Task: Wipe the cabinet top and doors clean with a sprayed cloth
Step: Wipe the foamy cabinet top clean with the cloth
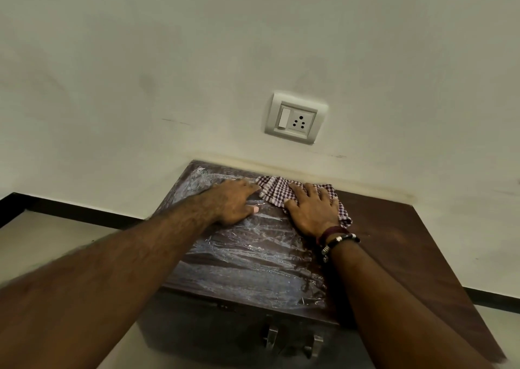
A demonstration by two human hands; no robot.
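A low dark wooden cabinet stands against the wall; its top (399,236) is bare brown on the right and covered with wrinkled clear plastic film (247,267) on the left. A maroon-and-white checked cloth (274,190) lies at the back edge of the top. My right hand (313,208) presses flat on the cloth with fingers spread. My left hand (233,200) rests palm down on the film just left of the cloth, its fingertips touching the cloth's edge. The doors (225,332) with two metal handles (292,340) show below the front edge.
A white switch-and-socket plate (295,118) sits on the wall above the cabinet. Black skirting (70,211) runs along the wall's base on both sides. Pale floor lies left and right of the cabinet. My right wrist carries bracelets (336,239).
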